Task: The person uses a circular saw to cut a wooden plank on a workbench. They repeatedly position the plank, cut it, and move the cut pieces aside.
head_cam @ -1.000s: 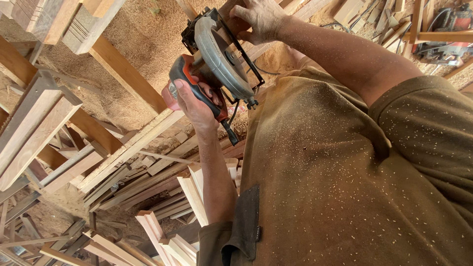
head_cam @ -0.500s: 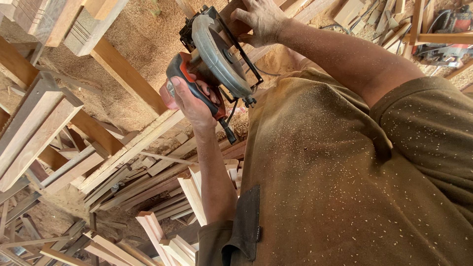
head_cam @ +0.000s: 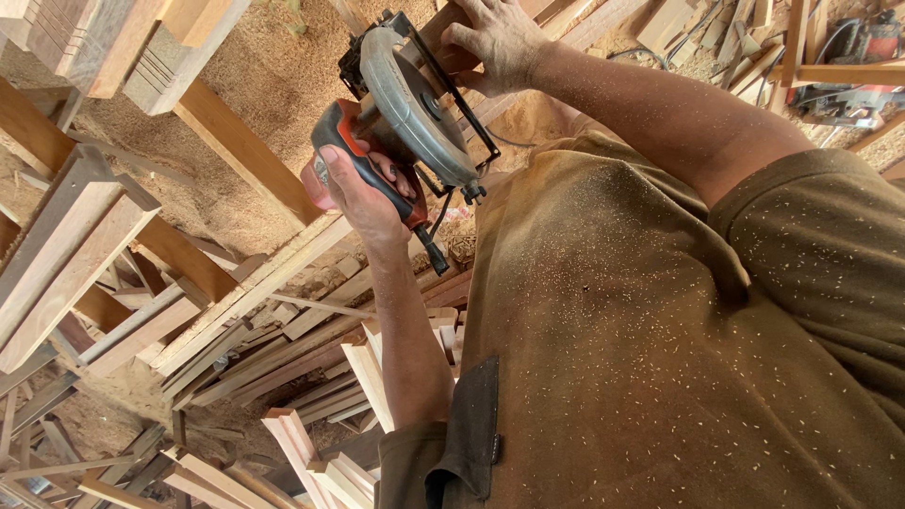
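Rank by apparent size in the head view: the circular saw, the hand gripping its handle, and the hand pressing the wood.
1. circular saw, largest.
2. and 3. The right hand on the saw handle and the left hand on the wood piece look alike; not ranked.

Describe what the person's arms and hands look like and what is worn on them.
Bare arms from short olive-brown sleeves; no gloves, watch or rings show. Left hand and right hand look dusty; sawdust flecks the right forearm and the shirt.
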Motion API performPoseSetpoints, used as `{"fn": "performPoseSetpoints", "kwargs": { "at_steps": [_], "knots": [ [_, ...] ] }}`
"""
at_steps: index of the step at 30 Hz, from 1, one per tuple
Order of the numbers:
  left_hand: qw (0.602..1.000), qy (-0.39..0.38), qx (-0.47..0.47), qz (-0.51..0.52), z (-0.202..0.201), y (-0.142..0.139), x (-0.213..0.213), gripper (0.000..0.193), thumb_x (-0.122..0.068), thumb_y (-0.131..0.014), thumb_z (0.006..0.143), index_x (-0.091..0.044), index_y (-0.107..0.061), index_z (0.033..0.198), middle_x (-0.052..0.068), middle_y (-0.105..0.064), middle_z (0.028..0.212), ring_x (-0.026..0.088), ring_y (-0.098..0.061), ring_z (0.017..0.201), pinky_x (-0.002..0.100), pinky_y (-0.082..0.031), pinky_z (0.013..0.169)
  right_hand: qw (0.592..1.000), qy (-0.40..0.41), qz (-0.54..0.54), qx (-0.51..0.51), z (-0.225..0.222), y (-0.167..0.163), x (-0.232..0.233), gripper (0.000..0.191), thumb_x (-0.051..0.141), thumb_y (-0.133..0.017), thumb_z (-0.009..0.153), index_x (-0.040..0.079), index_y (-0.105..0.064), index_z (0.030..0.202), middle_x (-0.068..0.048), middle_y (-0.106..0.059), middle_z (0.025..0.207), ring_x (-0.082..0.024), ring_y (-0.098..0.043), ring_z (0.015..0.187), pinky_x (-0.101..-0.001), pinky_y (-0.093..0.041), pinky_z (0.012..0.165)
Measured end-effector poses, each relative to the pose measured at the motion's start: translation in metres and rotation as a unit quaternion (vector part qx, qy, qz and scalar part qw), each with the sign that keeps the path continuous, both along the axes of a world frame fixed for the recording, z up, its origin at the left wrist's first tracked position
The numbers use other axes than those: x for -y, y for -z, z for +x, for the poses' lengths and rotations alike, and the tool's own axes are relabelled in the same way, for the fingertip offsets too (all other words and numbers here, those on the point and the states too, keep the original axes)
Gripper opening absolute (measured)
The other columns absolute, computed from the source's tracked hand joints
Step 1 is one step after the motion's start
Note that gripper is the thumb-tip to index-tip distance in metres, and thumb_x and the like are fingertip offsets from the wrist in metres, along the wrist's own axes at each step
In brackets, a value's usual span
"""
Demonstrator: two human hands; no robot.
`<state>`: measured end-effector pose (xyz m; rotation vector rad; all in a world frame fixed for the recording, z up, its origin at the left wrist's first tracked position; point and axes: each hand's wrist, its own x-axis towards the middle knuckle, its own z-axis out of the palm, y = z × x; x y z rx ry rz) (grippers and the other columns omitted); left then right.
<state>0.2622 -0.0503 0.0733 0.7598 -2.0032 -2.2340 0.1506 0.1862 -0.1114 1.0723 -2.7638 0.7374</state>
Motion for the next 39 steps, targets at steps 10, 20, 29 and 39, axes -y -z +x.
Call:
{"fn": "performPoseSetpoints", "kwargs": {
  "at_steps": [10,20,29,39],
  "knots": [
    [1.0,0.006,-0.016,-0.007,-0.016,-0.005,0.0,0.061,-0.064,-0.041,0.105,-0.004,-0.051,0.106,0.003,-0.05,0.062,0.014,-0.053,0.045,0.029,-0.046,0.037,1.0,-0.002,0.0,0.01,-0.001,-0.004,-0.002,0.066,0.044,-0.092,0.086,0.017,-0.058,0.135,-0.02,-0.04,0.154,-0.038,-0.042,0.142,-0.0569,-0.038,0.112],
    [0.997,-0.01,-0.065,-0.031,-0.053,-0.012,0.003,0.062,-0.061,-0.047,0.105,0.0,-0.056,0.099,0.006,-0.051,0.059,0.016,-0.052,0.042,0.031,-0.045,0.036,1.0,-0.008,0.002,0.004,-0.006,-0.002,-0.009,0.06,0.041,-0.089,0.084,0.017,-0.061,0.131,-0.022,-0.041,0.151,-0.039,-0.039,0.145,-0.0586,-0.035,0.118],
    [0.997,0.0,-0.051,-0.056,-0.022,-0.02,-0.001,0.062,-0.062,-0.043,0.105,-0.002,-0.058,0.099,0.003,-0.053,0.058,0.013,-0.054,0.042,0.028,-0.047,0.034,1.0,-0.011,-0.001,-0.025,-0.014,-0.013,-0.007,0.059,0.048,-0.09,0.083,0.02,-0.062,0.126,-0.019,-0.043,0.149,-0.039,-0.038,0.146,-0.0624,-0.031,0.117],
    [0.987,0.049,-0.092,-0.123,0.038,-0.006,-0.003,0.07,-0.059,-0.034,0.118,0.003,-0.052,0.147,0.008,-0.066,0.108,0.014,-0.068,0.094,0.028,-0.06,0.08,1.0,-0.014,-0.007,0.014,-0.007,0.0,-0.006,0.059,0.045,-0.089,0.087,0.019,-0.059,0.131,-0.02,-0.042,0.149,-0.039,-0.042,0.14,-0.0575,-0.035,0.114]
  ]
}}
